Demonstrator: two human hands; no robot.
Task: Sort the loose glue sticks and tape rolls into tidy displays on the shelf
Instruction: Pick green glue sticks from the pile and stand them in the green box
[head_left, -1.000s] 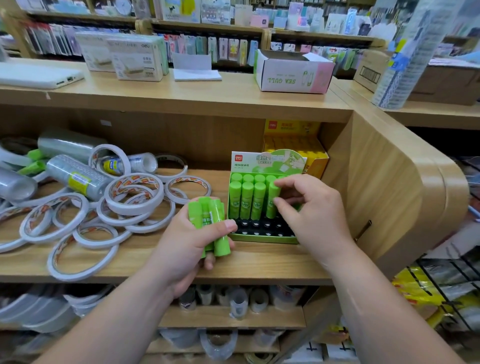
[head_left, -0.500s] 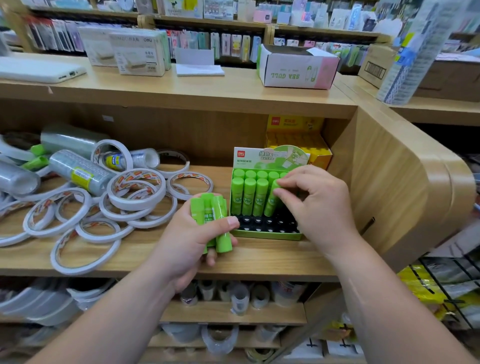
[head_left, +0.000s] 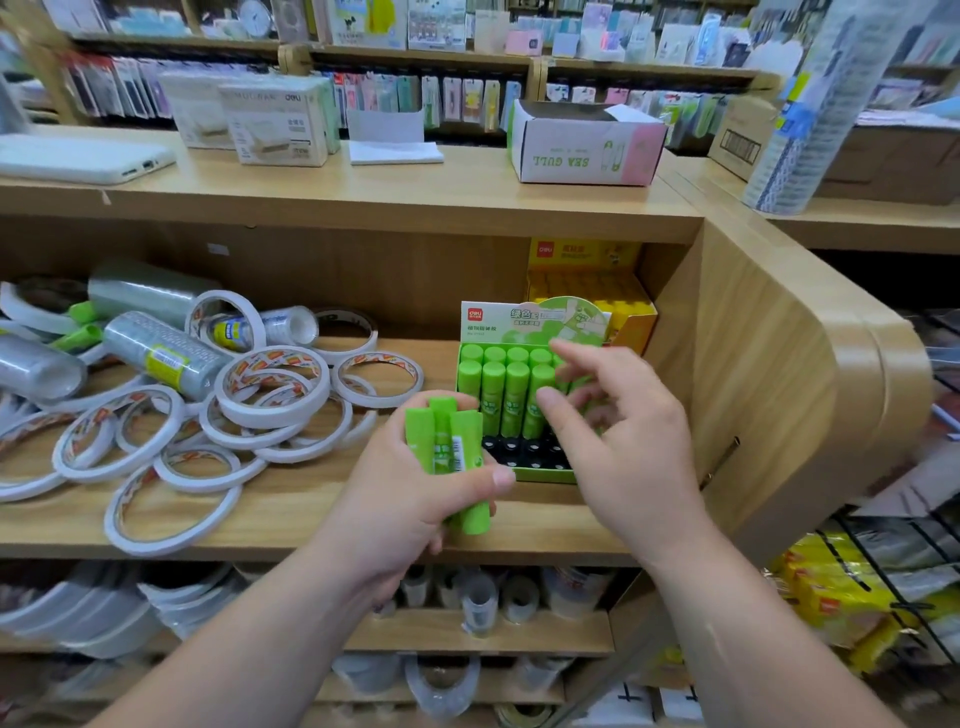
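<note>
Left hand (head_left: 410, 519) grips a bundle of green glue sticks (head_left: 447, 447), thumb clamped across them, above the shelf (head_left: 311, 519) just left of the green display box (head_left: 540, 474). Right hand (head_left: 623, 457) hovers over the box, fingers loose and spread, holding nothing. Risks: the lowest stick pokes out below the thumb and could slip off the shelf front. Right fingers near the seated sticks (head_left: 506, 395) could tip that row. Tape rolls (head_left: 270, 405) lie heaped to the left, unsorted.

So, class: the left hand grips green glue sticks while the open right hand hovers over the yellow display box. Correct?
No. In the head view the right hand hovers over the green display box; the yellow box sits behind it. The left hand grips glue sticks.
</note>
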